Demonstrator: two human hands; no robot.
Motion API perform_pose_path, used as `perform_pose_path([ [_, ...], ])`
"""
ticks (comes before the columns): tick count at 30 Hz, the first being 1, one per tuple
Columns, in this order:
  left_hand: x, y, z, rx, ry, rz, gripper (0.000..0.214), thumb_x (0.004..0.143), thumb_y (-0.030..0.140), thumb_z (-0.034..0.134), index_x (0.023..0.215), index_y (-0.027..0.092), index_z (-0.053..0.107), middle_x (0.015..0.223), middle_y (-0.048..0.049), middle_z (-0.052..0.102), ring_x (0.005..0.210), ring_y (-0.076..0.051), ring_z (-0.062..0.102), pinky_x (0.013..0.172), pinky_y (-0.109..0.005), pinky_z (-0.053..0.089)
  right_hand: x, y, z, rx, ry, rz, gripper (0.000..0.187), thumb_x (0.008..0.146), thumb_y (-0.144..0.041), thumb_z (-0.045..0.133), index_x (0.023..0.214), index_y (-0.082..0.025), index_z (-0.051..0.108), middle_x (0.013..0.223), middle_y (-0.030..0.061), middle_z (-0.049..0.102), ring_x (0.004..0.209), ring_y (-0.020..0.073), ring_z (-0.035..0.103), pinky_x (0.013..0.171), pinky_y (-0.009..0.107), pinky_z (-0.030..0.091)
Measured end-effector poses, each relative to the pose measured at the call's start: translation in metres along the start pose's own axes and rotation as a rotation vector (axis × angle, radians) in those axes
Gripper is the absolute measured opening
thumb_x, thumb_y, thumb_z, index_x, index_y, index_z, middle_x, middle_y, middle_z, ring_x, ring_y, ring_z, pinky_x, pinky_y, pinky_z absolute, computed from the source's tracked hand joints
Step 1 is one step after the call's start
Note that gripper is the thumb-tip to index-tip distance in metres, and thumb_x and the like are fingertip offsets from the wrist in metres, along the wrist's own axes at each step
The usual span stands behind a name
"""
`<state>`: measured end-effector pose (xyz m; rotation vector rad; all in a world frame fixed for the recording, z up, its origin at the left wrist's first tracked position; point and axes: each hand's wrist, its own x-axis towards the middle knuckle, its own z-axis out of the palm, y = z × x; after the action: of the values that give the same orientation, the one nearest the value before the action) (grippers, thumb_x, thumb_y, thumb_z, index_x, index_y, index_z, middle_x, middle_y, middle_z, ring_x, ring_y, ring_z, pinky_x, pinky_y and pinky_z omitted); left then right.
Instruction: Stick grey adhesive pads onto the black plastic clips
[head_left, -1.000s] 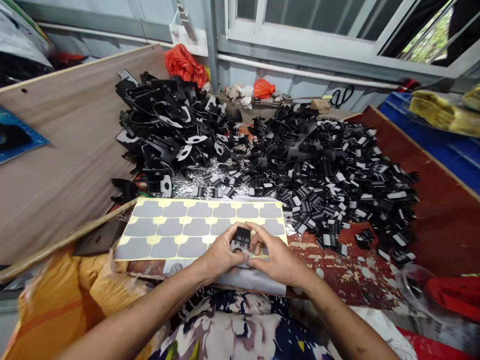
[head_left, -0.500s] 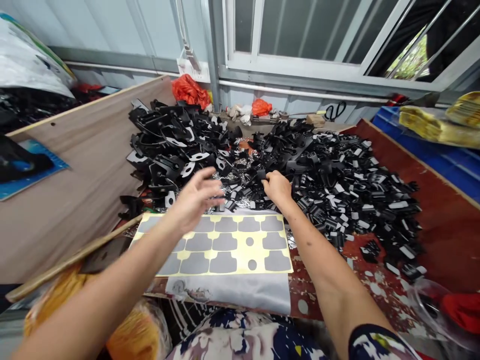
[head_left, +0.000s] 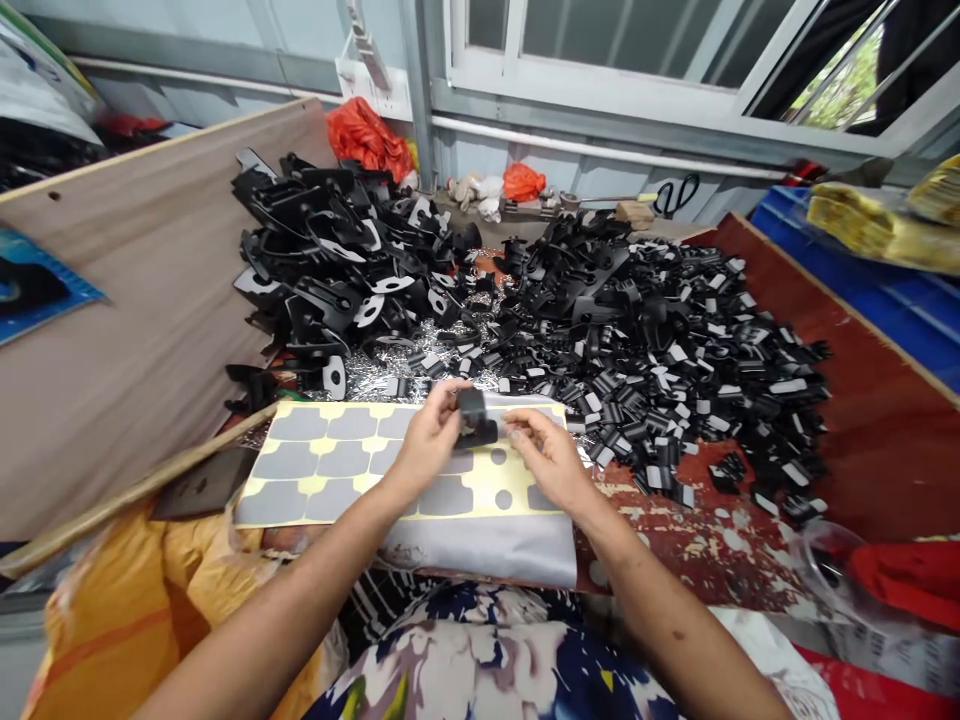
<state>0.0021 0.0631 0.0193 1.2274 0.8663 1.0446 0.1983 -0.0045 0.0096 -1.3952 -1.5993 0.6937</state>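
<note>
Head — left hand clamped on black part, right hand beside it — grip unclear

The sheet lies along the table's near edge, over a cloth; above it are the left hand with a part and, just beside, the right hand; behind the sheet are pins; a heap of larger parts fills the far left corner, beside the left board; a heap of clips covers the right half, with scissors behind; a tub sits, seemingly, by the near right corner.
</note>
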Motion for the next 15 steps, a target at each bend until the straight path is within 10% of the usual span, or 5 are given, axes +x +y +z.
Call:
perform_pose_path([
  [4,0.001,-0.006,-0.008,-0.377,0.008,-0.345,0.065,0.070,0.020,0.092,0.123,0.028,0.056,0.096,0.0006,0.066,0.073,-0.017,0.070,0.059,-0.027,0.058,-0.007,0.036,0.009,-0.257,0.108,-0.072,0.029,0.092,-0.011,0.049,0.113,-0.019,0.068,0.122,0.0141,0.068,0.106,0.0247,0.066,0.096,0.043,0.055],
  [10,0.008,-0.029,-0.014,-0.529,0.033,-0.478,0.072,0.067,0.012,0.095,0.123,0.024,0.052,0.094,-0.0047,0.072,0.077,-0.024,0.078,0.058,-0.023,0.059,-0.011,0.050,0.011,-0.124,0.068,0.038,0.023,0.089,-0.016,0.052,0.104,-0.021,0.069,0.110,0.0101,0.073,0.105,0.0261,0.066,0.096,0.046,0.054],
  [15,0.014,-0.036,-0.013,-0.559,0.108,-0.452,0.070,0.071,0.006,0.088,0.129,0.025,0.054,0.092,-0.0013,0.069,0.071,-0.019,0.075,0.054,-0.020,0.056,-0.008,0.045,-0.026,0.433,-0.362,0.201,0.024,0.091,-0.037,0.065,0.108,-0.020,0.066,0.099,0.0085,0.078,0.102,0.0252,0.073,0.096,0.043,0.055],
])
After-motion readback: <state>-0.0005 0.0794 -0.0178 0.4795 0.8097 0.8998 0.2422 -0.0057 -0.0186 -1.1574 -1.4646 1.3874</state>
